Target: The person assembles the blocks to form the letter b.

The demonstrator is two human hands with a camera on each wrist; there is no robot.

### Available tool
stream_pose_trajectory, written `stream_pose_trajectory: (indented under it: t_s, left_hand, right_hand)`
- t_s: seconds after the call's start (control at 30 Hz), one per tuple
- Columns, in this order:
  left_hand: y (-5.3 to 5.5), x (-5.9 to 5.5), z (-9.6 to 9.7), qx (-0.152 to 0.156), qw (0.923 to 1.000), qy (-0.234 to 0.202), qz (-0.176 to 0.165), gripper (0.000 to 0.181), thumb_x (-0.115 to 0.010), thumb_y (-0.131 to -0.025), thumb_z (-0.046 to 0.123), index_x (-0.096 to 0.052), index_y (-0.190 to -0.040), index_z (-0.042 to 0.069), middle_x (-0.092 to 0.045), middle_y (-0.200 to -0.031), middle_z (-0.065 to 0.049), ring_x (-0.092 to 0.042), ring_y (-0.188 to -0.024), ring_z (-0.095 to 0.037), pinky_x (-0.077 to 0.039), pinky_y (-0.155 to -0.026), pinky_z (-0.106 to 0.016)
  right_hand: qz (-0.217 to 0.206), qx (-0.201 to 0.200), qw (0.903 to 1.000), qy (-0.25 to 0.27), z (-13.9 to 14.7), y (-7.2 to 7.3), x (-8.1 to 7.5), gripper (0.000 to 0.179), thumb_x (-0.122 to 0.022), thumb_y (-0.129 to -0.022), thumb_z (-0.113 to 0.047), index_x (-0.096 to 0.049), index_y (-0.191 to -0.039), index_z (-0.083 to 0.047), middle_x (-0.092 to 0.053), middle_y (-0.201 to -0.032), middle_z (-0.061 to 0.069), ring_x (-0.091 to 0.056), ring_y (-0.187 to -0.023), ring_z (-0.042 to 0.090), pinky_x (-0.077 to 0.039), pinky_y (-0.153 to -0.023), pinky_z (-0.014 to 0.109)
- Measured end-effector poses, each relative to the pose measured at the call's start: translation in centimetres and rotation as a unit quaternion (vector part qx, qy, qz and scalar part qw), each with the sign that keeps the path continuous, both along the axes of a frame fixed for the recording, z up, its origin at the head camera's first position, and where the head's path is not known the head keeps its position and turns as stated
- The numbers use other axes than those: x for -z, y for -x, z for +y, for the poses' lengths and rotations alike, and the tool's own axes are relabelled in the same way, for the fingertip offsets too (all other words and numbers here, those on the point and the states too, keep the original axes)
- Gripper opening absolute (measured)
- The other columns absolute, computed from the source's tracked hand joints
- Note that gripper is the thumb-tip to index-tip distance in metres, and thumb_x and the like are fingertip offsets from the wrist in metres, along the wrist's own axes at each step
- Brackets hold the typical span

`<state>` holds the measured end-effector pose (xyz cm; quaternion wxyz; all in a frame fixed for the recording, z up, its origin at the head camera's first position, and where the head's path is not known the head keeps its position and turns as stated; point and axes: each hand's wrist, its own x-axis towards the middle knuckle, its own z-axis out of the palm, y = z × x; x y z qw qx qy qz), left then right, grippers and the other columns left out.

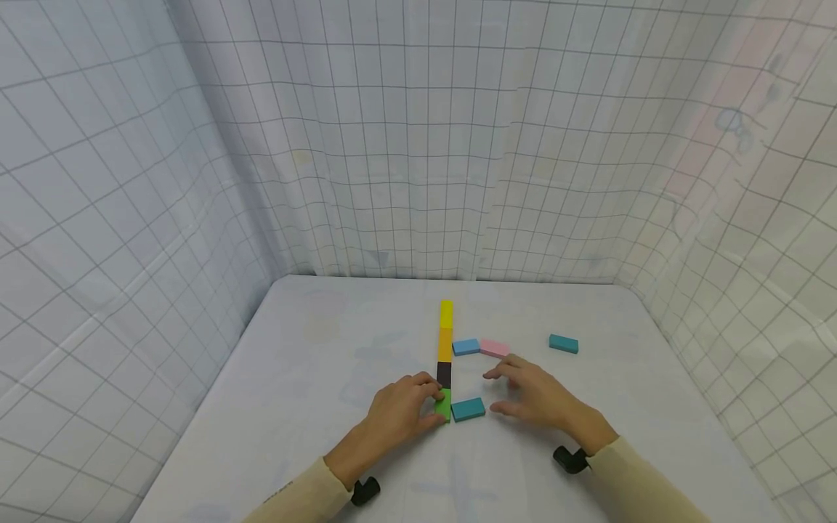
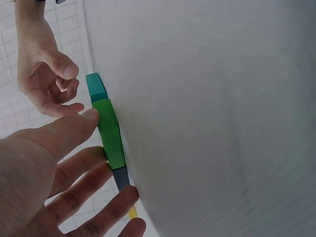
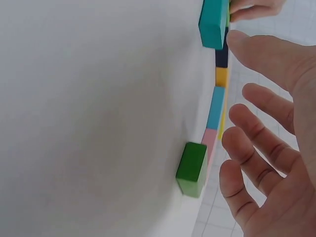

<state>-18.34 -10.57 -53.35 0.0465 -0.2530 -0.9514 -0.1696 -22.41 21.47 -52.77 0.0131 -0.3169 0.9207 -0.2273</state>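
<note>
My left hand (image 1: 402, 408) is at the near end of a column of flat blocks, its thumb and fingertips touching the green block (image 1: 447, 414). Beyond that block lie a black block (image 1: 444, 375), an orange block (image 1: 445, 345) and a yellow block (image 1: 447, 314). A teal block (image 1: 468, 409) lies right of the green one, at a slight slant. My right hand (image 1: 539, 396) hovers right of it, fingers spread and holding nothing. In the right wrist view, another green block (image 3: 192, 168) lies beyond the pink one; the right hand seems to hide it in the head view.
A blue block (image 1: 466, 347) and a pink block (image 1: 495, 349) extend rightward from the orange one. Farther right lies a separate teal block (image 1: 564, 343). The white table (image 1: 314, 378) is bordered by grid-patterned curtains (image 1: 418, 181) at the back and both sides.
</note>
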Motion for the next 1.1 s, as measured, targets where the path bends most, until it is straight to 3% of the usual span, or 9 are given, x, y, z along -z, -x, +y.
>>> stream_pose_trajectory:
  t_s: [0.3,0.5,0.83,1.1]
  left_hand:
    - [0.1,0.0,-0.1,0.005,0.9999,-0.008,0.006,0.033,-0.100,-0.095,0.039,-0.089,-0.119,0.020,-0.083,-0.134,0.005,-0.079,-0.111,-0.019,-0.070,-0.085,-0.033]
    - [0.1,0.0,-0.1,0.006,0.9999,-0.009,0.002,0.033,-0.100,-0.095,0.039,-0.089,-0.120,0.021,-0.082,-0.135,0.005,-0.079,-0.112,-0.019,-0.070,-0.087,-0.034]
    - [-0.1,-0.3,-0.1,0.005,0.9999,-0.010,-0.001,0.033,-0.101,-0.094,0.038,-0.089,-0.119,0.020,-0.082,-0.133,0.006,-0.080,-0.113,-0.019,-0.070,-0.088,-0.036]
    - [-0.2,-0.3,-0.1,0.005,0.9999,-0.011,-0.003,0.033,-0.101,-0.094,0.038,-0.089,-0.118,0.020,-0.082,-0.133,0.005,-0.080,-0.114,-0.019,-0.071,-0.088,-0.036]
  right_hand:
    - [0.015,0.025,0.9996,0.005,1.8,0.7,-0.2,0.051,-0.099,-0.097,-0.033,-0.080,-0.143,-0.021,-0.074,-0.136,-0.002,-0.068,-0.107,0.013,-0.066,-0.098,0.034]
    - [0.030,0.027,0.9987,0.032,3.1,1.1,0.1,0.048,-0.099,-0.097,-0.027,-0.081,-0.140,-0.015,-0.075,-0.135,0.002,-0.068,-0.102,0.014,-0.064,-0.088,0.031]
    - [0.057,0.058,0.9960,0.037,5.1,1.7,0.4,0.050,-0.100,-0.096,-0.020,-0.081,-0.142,-0.015,-0.075,-0.133,0.005,-0.069,-0.103,0.019,-0.064,-0.085,0.033]
    - [0.060,0.086,0.9938,0.039,6.5,2.1,0.4,0.046,-0.096,-0.099,-0.020,-0.080,-0.142,-0.012,-0.075,-0.135,0.006,-0.072,-0.110,0.026,-0.066,-0.091,0.042]
